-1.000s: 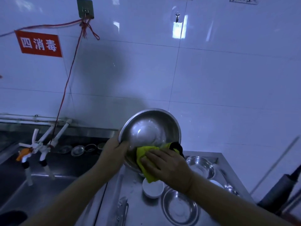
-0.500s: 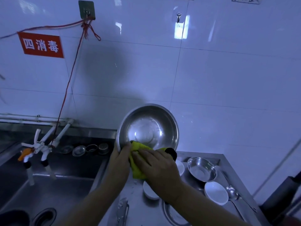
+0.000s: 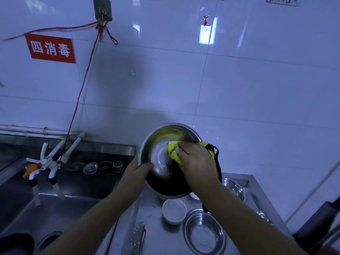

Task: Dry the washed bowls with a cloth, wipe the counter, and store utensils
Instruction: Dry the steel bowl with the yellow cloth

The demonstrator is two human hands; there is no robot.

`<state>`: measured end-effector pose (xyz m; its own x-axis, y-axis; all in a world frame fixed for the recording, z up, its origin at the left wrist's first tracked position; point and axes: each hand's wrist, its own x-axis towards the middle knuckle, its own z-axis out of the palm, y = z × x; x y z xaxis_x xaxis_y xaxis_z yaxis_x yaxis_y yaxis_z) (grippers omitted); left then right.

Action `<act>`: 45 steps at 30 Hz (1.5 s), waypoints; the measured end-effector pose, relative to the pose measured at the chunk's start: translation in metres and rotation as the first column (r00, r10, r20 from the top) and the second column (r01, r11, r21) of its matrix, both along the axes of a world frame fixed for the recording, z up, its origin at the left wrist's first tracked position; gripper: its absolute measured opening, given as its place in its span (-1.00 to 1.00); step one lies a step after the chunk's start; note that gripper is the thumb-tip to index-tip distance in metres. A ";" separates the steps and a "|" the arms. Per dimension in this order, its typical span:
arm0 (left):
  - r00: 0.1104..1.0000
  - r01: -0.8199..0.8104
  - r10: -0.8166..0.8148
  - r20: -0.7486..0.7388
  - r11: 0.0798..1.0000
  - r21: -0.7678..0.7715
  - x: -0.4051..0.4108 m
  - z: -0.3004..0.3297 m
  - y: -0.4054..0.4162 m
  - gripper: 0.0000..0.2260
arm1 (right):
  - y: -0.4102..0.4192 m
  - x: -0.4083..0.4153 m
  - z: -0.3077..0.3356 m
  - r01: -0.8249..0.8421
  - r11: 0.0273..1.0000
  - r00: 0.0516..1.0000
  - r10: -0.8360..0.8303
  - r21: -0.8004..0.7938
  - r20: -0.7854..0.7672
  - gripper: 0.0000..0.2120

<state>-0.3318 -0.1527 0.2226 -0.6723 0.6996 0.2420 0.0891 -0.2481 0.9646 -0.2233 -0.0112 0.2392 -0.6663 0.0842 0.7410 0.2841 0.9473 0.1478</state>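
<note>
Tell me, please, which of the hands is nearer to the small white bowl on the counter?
Left, narrowly, though it's hard to call. The left hand grips the steel bowl's rim up-left of the white bowl; the right hand presses the cloth inside, higher up.

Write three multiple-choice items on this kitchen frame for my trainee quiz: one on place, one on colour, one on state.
1. Where is the white bowl?
A. in the sink
B. on the counter
C. on the wall

2. What colour is the cloth?
A. red
B. white
C. yellow

3. How is the big steel bowl held?
A. tilted, by the left hand
B. flat on the counter
C. upside down in the sink

Key: B, it stands on the counter below the hands; C, yellow under the right hand; A, left hand grips its rim.
</note>
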 end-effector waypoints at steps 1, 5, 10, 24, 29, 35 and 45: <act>1.000 0.012 -0.012 0.021 1.000 0.017 0.001 0.000 0.001 -0.75 | -0.004 -0.004 0.003 -0.002 0.999 1.000 0.001 -0.046 -0.030 -0.79; 0.997 0.025 -0.029 0.071 0.999 0.046 0.004 -0.004 0.004 -0.79 | -0.023 -0.015 0.000 -0.093 0.979 0.996 0.088 -0.180 -0.033 -0.74; 0.999 -0.023 0.022 0.024 0.999 0.038 -0.011 0.000 -0.001 -0.83 | -0.036 0.000 -0.032 -0.196 0.962 0.940 0.240 -0.191 0.244 -0.50; 0.954 0.170 -0.253 -0.161 0.899 -0.404 -0.019 0.002 0.006 -0.67 | 0.005 0.009 0.009 -0.351 0.869 0.921 0.254 0.348 0.294 -0.81; 0.975 0.063 -0.124 -0.182 0.949 -0.308 -0.025 0.004 0.002 -0.63 | 0.020 0.013 0.012 -0.327 0.854 0.939 0.246 0.404 0.241 -0.80; 0.987 -0.094 0.077 -0.140 0.989 -0.118 -0.022 0.001 0.006 -0.63 | 0.002 0.026 -0.025 -0.159 0.987 0.971 0.159 -0.011 0.182 -0.57; 0.993 -0.117 0.118 0.006 0.992 -0.048 -0.015 -0.006 0.016 -0.77 | -0.047 0.011 -0.062 -0.256 0.964 0.966 0.258 -0.073 0.029 -0.67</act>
<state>-0.3468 -0.1370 0.2164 -0.7524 0.6263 0.2038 0.1062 -0.1901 0.9760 -0.2121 -0.0585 0.1770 -0.6993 -0.0437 0.7135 0.0253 0.9960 0.0858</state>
